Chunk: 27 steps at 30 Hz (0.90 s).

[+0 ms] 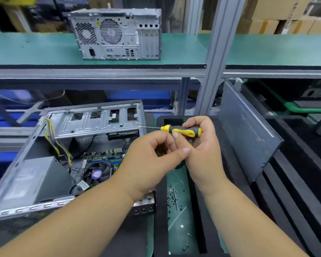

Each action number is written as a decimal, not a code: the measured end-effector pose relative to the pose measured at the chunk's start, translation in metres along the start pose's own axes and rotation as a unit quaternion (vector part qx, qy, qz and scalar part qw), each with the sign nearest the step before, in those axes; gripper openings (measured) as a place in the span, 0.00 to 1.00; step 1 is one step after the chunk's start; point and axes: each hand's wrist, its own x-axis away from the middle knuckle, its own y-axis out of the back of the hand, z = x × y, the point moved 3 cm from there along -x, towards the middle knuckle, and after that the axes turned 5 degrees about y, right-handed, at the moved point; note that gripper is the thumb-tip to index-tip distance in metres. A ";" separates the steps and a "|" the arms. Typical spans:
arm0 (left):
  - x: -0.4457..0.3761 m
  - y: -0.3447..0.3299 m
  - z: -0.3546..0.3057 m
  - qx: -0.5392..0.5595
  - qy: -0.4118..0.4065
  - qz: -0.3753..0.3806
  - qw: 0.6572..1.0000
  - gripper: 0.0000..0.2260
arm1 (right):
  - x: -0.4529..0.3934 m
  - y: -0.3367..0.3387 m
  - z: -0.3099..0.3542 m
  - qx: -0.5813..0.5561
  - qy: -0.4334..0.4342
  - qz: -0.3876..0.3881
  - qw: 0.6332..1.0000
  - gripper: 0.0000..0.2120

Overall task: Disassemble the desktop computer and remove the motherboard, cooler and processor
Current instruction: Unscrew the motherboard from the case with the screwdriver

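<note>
An open desktop computer case (35, 164) lies on its side at the left. Inside it I see the motherboard (104, 158), the cooler fan (97, 174), a grey power supply (32, 179) and yellow-black cables (54, 143). My right hand (200, 151) grips a yellow-black screwdriver (182, 130) whose tip points left toward the case's drive bay frame (96, 123). My left hand (152, 156) is curled just left of the right hand, fingertips meeting it; whether it pinches anything is hidden.
A removed dark side panel (248, 130) leans at the right. A black foam tray (160, 210) holds several loose screws (172, 197) on a green mat. Another closed computer (117, 34) stands on the upper green shelf (267, 51). Black foam slots (295, 182) fill the right.
</note>
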 end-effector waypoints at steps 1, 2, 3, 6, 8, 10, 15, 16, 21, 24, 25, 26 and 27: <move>0.001 0.007 0.001 -0.005 0.002 -0.009 1.000 0.11 | 0.000 -0.007 0.000 -0.008 0.001 0.010 1.000 0.13; 0.002 0.013 0.002 -0.008 0.004 -0.015 1.000 0.11 | -0.001 -0.014 0.000 -0.012 0.003 0.021 1.000 0.13; 0.004 0.020 0.004 -0.005 0.008 -0.019 1.000 0.11 | -0.002 -0.021 -0.001 -0.015 0.002 0.031 0.999 0.13; 0.007 0.041 0.008 0.015 0.025 -0.034 0.999 0.12 | -0.004 -0.042 -0.003 -0.018 -0.008 0.052 0.998 0.13; 0.009 0.053 0.010 0.009 0.026 -0.046 0.999 0.13 | -0.004 -0.056 -0.004 -0.016 -0.009 0.060 0.998 0.12; 0.012 0.064 0.011 0.001 0.014 -0.051 0.999 0.15 | -0.004 -0.069 -0.003 -0.015 -0.002 0.066 0.998 0.12; 0.013 0.090 0.019 0.005 0.012 -0.032 0.999 0.15 | -0.001 -0.093 -0.001 -0.017 0.000 0.075 0.997 0.12; 0.013 0.095 0.021 0.010 0.016 -0.016 1.000 0.14 | 0.000 -0.097 -0.002 -0.013 -0.003 0.076 0.997 0.11; 0.010 0.121 0.032 0.016 0.049 0.045 0.998 0.09 | 0.002 -0.115 -0.007 -0.019 -0.049 0.099 0.994 0.10; 0.004 0.138 0.046 -0.037 0.085 0.106 0.990 0.09 | -0.001 -0.118 -0.010 0.119 -0.077 0.122 0.982 0.10; 0.002 0.143 0.053 -0.071 0.103 0.133 0.983 0.09 | -0.003 -0.119 -0.011 0.183 -0.081 0.140 0.970 0.10; -0.002 0.148 0.060 -0.114 0.122 0.155 0.974 0.07 | -0.006 -0.118 -0.012 0.238 -0.082 0.166 0.954 0.10; -0.005 0.152 0.067 -0.162 0.137 0.176 0.961 0.06 | -0.008 -0.118 -0.012 0.286 -0.082 0.200 0.934 0.10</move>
